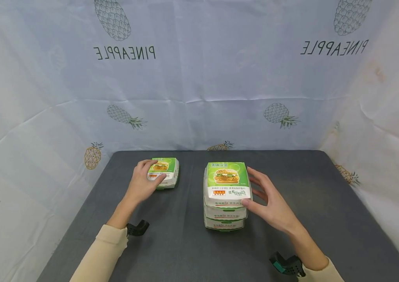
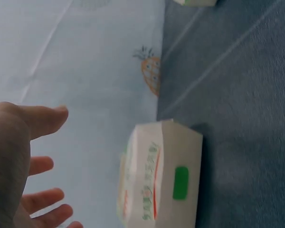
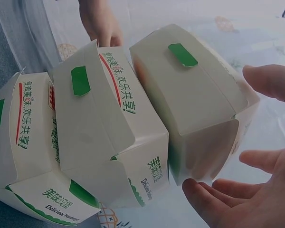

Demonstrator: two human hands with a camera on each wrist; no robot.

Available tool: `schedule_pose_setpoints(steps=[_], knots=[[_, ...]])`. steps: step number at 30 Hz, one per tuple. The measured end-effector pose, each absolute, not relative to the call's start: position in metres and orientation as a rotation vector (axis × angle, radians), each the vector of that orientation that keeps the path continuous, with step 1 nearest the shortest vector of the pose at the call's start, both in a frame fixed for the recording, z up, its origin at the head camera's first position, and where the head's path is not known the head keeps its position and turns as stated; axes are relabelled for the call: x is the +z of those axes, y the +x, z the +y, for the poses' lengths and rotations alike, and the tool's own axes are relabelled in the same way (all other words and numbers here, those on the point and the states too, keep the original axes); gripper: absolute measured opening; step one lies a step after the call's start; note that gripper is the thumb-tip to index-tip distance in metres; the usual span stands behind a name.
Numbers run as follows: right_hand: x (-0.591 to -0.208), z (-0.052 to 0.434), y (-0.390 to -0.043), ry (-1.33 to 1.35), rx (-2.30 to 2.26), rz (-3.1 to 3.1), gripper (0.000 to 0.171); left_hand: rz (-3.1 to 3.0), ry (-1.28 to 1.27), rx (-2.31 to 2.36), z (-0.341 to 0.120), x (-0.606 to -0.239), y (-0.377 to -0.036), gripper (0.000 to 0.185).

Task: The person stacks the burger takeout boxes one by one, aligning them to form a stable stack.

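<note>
Left hand (image 1: 143,184), its grip open and holding nothing, lies with relaxed fingers over the near left edge of a single burger box (image 1: 164,172); the wrist view shows the fingers spread and straight beside that box (image 2: 159,178). This box is small, squarish white cardboard with a glossy green lid printed with a burger, and it sits flat on the bench (image 1: 192,250), left of the stack of burger boxes (image 1: 226,196). A dark grey, matte, cloth-like surface covers the bench. The stack stands near the middle of the bench, three matching cardboard boxes piled one on another, each with a green tab on its folded side. Just right of the stack, the right hand (image 1: 273,203) has an open grip: straight fingers flank the top box's right side, thumb tip touching its near corner. Behind the stack hangs a creased pale sheet (image 1: 199,78) printed with pineapples.
</note>
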State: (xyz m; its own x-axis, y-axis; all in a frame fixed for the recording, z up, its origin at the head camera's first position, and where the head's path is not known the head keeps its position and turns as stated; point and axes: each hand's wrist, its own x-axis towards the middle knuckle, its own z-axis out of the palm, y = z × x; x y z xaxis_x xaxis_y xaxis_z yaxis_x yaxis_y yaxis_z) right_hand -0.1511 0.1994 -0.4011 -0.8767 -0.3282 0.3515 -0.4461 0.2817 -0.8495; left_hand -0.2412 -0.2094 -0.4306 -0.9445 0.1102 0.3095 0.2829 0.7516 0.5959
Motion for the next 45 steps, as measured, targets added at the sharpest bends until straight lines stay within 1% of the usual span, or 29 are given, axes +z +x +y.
schedule_pose_setpoints(steps=[9,18,22,28,39,45], knots=[[-0.401,0.200,-0.151,0.728,1.662,-2.431,0.080,-2.894,-0.239,-1.025,-0.235,-0.447,-0.259,0.084],[-0.402,0.200,-0.151,0.728,1.659,-2.435,0.080,-2.996,-0.240,-1.158,-0.241,-0.459,-0.273,0.098],[-0.402,0.200,-0.151,0.743,1.674,-2.427,0.079,-3.017,-0.251,-1.184,-0.242,-0.462,-0.276,0.099],[-0.402,0.200,-0.151,0.744,1.673,-2.423,0.079,-3.010,-0.270,-1.179,-0.241,-0.464,-0.276,0.096],[-0.401,0.199,-0.151,0.746,1.666,-2.427,0.079,-2.988,-0.228,-1.157,-0.240,-0.468,-0.278,0.097],[-0.402,0.199,-0.151,0.743,1.657,-2.435,0.078,-2.942,-0.228,-1.199,-0.236,-0.463,-0.276,0.097]])
